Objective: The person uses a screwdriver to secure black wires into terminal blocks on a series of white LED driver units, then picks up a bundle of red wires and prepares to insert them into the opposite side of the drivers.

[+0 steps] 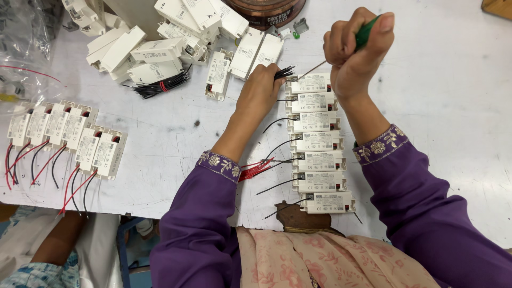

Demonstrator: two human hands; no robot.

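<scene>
Here your right hand (356, 50) is closed in a fist around the green plastic handle of a thin-shafted screwdriver (364, 35), whose metal tip angles down to the terminal end of the topmost white rectangular plastic driver box (310, 84); gripping high on the handle keeps the shaft steep and the terminal in sight. Your left hand (260, 88) rests on the white scuffed counter (453, 106) just beside that box, fingers curled and pinching a bundle of short black wires (284, 71) so that the ends sit at the terminal. The box heads a column of seven identical boxes (318, 144) laid side by side with terminals facing left; most show a black lead trailing from that side, and a few red wires (255, 169) lie by your left sleeve. Each box carries a pale rectangular printed label on its top face. At the left, a second row of like boxes (66, 133) has both red and black leads hanging toward the counter edge. Farther up lies a loose heap of unwired white boxes (176, 37), a tied bunch of black wires (160, 85), and a round brown tin (266, 13) with a dark band of lettering.
</scene>
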